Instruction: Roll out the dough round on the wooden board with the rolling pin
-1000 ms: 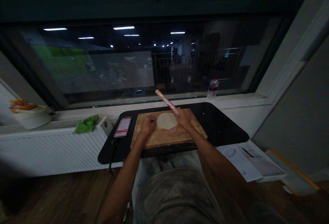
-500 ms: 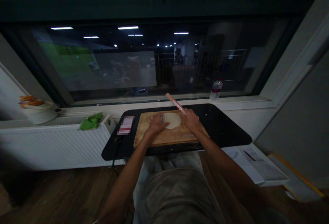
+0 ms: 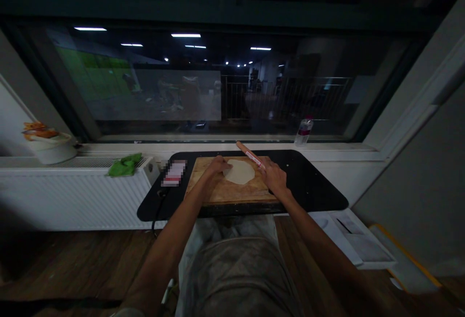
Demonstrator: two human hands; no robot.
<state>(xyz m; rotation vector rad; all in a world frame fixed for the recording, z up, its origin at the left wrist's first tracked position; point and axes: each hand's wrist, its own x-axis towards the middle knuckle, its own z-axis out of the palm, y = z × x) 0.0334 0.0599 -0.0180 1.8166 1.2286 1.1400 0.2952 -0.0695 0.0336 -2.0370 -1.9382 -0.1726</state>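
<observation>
A thin, roundish sheet of dough (image 3: 239,172) lies on a wooden cutting board (image 3: 225,196). At its left edge is my left hand (image 3: 217,166), with thumb and fingers drawn together on the rim of the dough. My right hand (image 3: 274,177) is wrapped round the near end of a wooden rolling pin (image 3: 250,155) that carries a red and white label. The pin slants away to the far left, its free end past the board's back edge. My right hand hides its near end.
Under the board is a black table (image 3: 312,186) with rounded corners. A blurred-out pink and white item (image 3: 174,173) lies to the left. Beyond stand a water bottle (image 3: 303,132) on the sill, a green cloth (image 3: 124,164) and a white tub (image 3: 54,148). At right is a white box (image 3: 358,239).
My left hand has gone from fingers spread over the dough to gathered at its left edge. The rolling pin has shifted slightly toward me, still in my right hand. The view has moved a little.
</observation>
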